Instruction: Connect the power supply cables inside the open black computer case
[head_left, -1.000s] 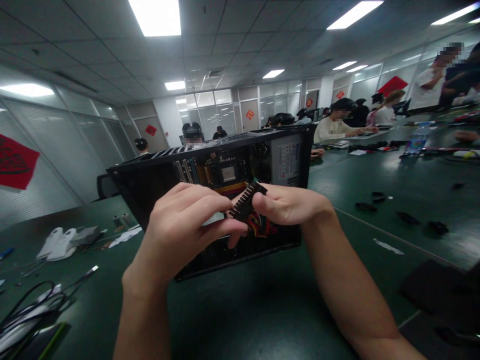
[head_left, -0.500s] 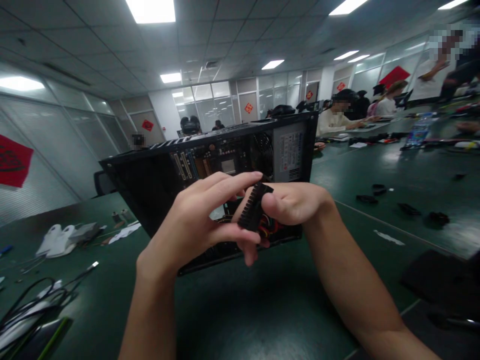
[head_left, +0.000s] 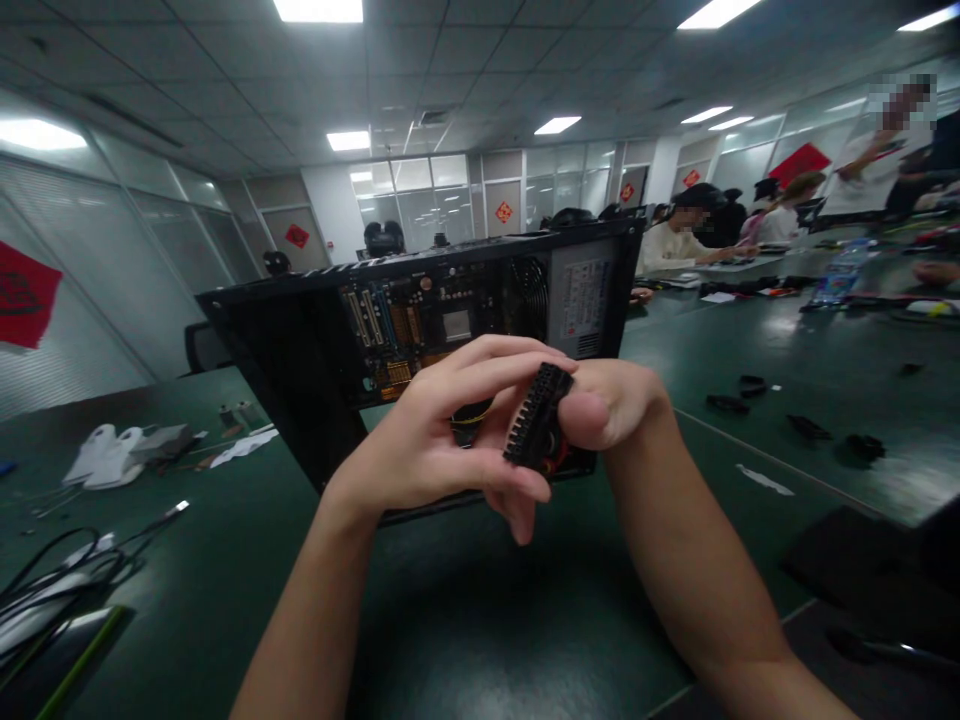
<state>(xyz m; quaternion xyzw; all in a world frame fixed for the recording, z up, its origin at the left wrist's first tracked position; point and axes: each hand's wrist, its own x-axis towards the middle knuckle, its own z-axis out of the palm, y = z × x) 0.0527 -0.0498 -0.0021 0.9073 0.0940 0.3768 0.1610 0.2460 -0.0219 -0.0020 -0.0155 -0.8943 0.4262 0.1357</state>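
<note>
Between my two hands is a black multi-pin power connector, tilted, with its row of pin sockets facing me and coloured wires behind it. My left hand grips it by its two ends, index finger at the top and thumb at the bottom. My right hand presses its thumb on the connector's side, and its fingers curl behind, partly hidden. Just beyond my hands stands an open black computer case. Inside it show a motherboard, a fan and a silver power supply.
Cables and a white plastic bag lie on the green table at left. Small black parts, a paper strip and a water bottle are at right. Other people sit farther back.
The connector has shifted slightly right and turned so that its socket face shows more. My left hand has moved right with it; more of the motherboard is visible.
</note>
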